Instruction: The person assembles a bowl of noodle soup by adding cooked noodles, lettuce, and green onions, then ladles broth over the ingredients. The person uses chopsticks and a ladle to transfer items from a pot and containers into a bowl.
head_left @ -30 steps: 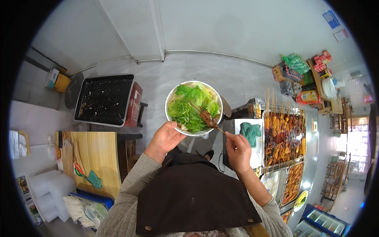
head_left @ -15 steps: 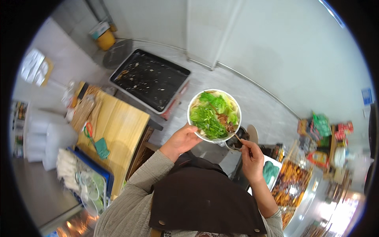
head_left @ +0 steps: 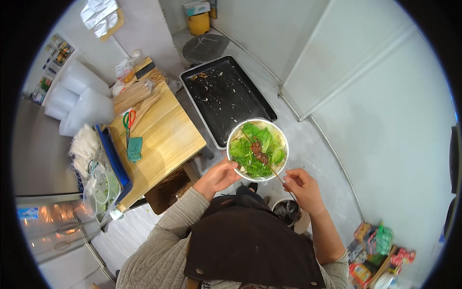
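A round white-rimmed bowl [head_left: 251, 178] full of green leaves and pale pieces is held at waist height. The fingers of my left hand [head_left: 220, 177] are wrapped round its lower left side. My right hand [head_left: 305, 190], just right of the bowl, pinches the end of a thin wooden skewer [head_left: 275, 174]. Chunks of dark brown meat [head_left: 259, 153] are threaded on the skewer. They lie over or just above the greens, and the skewer's far tip crosses the bowl toward the upper left.
At left stands a wooden table [head_left: 168, 139] with scissors [head_left: 128, 120], bundled sticks [head_left: 134, 95] and a green cloth [head_left: 134, 149]. A blue-edged tray [head_left: 114, 161] sits beside it. Beyond the bowl is a large black tray [head_left: 226, 91]. A dark pot [head_left: 287, 210] is below my right hand.
My view and body have turned left, toward the wooden table. The skewer's meat has moved from the bowl's lower right edge to its middle. Both hands keep their holds.
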### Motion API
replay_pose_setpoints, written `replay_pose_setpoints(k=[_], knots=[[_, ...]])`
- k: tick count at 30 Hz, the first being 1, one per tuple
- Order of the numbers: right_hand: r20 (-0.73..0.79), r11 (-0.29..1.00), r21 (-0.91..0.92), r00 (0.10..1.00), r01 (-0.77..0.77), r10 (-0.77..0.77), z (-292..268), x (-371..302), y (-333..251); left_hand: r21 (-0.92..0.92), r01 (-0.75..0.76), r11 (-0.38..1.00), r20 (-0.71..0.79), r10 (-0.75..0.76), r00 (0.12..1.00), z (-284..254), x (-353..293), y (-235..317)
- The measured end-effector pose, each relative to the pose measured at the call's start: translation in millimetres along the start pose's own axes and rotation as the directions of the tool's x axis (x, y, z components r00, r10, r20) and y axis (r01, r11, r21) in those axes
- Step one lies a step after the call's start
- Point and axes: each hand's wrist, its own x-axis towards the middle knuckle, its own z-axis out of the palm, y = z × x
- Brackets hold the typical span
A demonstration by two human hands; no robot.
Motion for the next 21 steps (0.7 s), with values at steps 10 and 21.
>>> replay_pose_setpoints(k=[10,21], knots=[[0.516,0.923,0.343,0.856,-0.174,-0.030,-57,146,-34,-0.040,-0.221,0.975,-0.076,0.217,0.973,12,52,-3],[0.562,0.947,0.188,0.820,-0.260,0.113,-79,299,-38,-0.085,-0.235,0.968,-0.222,0.211,0.952,-13,162,28]])
